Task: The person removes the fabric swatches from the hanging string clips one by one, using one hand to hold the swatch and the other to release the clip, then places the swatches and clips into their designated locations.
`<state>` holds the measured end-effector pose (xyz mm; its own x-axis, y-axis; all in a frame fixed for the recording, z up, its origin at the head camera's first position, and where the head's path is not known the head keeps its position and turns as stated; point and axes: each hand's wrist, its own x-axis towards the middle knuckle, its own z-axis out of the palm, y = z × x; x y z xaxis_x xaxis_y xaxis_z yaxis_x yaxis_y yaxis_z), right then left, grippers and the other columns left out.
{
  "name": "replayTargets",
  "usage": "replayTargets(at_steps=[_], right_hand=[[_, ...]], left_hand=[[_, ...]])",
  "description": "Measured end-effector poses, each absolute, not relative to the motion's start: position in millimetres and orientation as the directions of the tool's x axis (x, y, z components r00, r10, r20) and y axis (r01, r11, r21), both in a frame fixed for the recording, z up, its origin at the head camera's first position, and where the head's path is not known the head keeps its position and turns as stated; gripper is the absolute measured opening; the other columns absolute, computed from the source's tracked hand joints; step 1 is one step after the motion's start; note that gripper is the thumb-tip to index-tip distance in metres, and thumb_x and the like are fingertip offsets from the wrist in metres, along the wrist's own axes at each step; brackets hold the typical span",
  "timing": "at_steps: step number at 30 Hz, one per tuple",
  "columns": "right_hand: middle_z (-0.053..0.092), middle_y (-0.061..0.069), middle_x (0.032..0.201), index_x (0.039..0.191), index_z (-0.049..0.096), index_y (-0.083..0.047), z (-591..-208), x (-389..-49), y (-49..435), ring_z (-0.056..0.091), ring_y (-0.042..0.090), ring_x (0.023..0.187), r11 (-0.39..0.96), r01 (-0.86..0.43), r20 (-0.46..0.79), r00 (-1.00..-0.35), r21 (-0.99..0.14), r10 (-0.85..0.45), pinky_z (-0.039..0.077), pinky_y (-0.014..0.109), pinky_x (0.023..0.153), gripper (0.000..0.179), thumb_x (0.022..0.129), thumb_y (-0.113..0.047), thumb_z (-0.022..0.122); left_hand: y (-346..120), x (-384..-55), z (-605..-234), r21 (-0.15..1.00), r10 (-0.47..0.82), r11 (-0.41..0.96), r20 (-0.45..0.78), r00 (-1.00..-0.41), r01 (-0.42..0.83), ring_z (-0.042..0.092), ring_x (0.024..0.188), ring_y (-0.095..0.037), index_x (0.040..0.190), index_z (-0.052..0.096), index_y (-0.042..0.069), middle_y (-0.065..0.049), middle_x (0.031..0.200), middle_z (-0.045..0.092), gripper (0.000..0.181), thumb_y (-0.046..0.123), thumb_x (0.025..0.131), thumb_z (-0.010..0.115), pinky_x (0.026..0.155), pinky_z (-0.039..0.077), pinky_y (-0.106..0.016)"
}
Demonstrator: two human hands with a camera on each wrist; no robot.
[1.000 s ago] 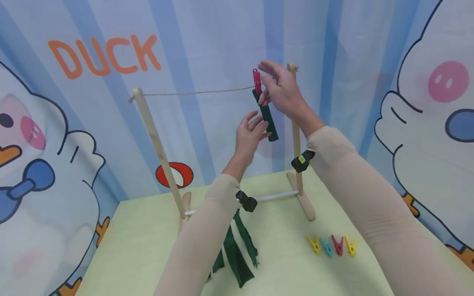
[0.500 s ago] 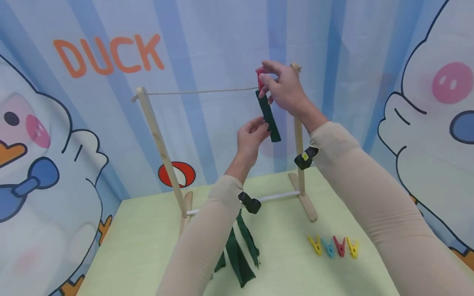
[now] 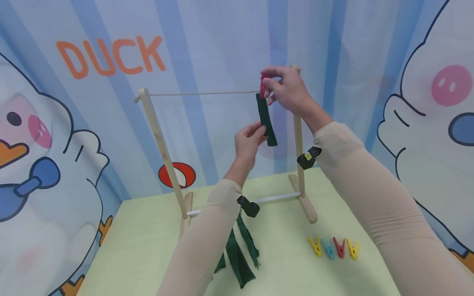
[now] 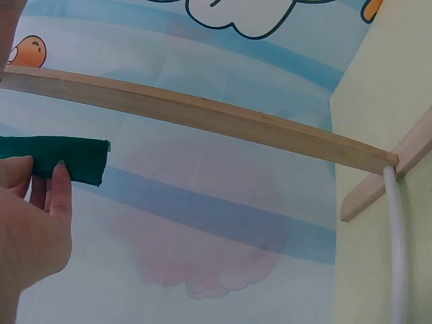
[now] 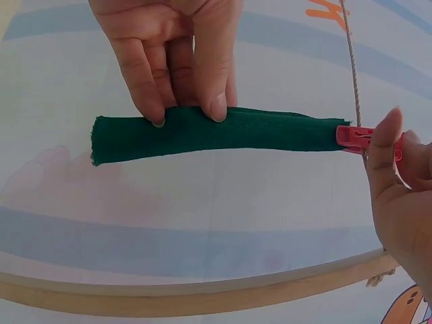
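A dark green cloth strip (image 3: 267,119) hangs from the string (image 3: 207,93), its top edge in the bite of a red clothespin (image 3: 262,87). My right hand (image 3: 290,90) pinches that clothespin between thumb and fingers at the string. Lower down, my left hand (image 3: 249,144) pinches the strip by its side edge, thumb on one face and fingers behind. In the right wrist view the clothespin (image 5: 354,137) bites the strip's end (image 5: 223,135) where the string crosses. The left wrist view shows the strip's loose lower end (image 4: 74,158) sticking out past my left fingers.
A wooden frame with a left post (image 3: 161,144) and right post (image 3: 299,152) holds the string; a white bar (image 3: 277,197) joins its feet. More green strips (image 3: 237,259) lie on the table (image 3: 148,246), partly under my left sleeve. Several clothespins (image 3: 338,247) lie at right.
My right fingers have closed onto the red clothespin, which stood beside them before. My left fingers have drawn together onto the strip. Strip and clothespin have shifted slightly.
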<state>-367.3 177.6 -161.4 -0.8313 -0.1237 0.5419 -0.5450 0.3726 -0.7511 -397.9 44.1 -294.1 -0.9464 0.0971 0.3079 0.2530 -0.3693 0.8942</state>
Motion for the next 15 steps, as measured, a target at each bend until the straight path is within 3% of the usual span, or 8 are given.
replayTargets(at_steps=[6, 15], right_hand=[[0.061, 0.010, 0.107, 0.125, 0.064, -0.003, -161.3, -367.3, 174.7, 0.060, 0.021, 0.071, 0.448, -0.526, 0.572, -0.820, -0.723, -0.039, 0.048, 0.022, 0.058, 0.027, 0.105, -0.016, 0.052], [0.063, 0.006, 0.108, 0.116, 0.072, -0.005, -157.7, -369.2, 171.6, 0.055, 0.018, 0.065, 0.398, -0.521, 0.602, -0.791, -0.755, 0.107, 0.050, 0.023, 0.063, 0.026, 0.100, -0.022, 0.060]], left_hand=[[42.6, -396.6, -293.8, 0.893, 0.090, -0.363, 0.319, -0.944, 0.267, 0.069, 0.093, -0.019, 0.114, 0.071, -0.001, -0.011, 0.107, 0.070, 0.020, 0.006, 0.096, 0.068, 0.087, 0.057, -0.031], [42.7, -397.4, -294.6, 0.886, 0.081, -0.362, 0.338, -0.937, 0.289, 0.068, 0.090, -0.017, 0.114, 0.071, -0.002, -0.010, 0.106, 0.070, 0.020, 0.005, 0.095, 0.068, 0.086, 0.057, -0.032]])
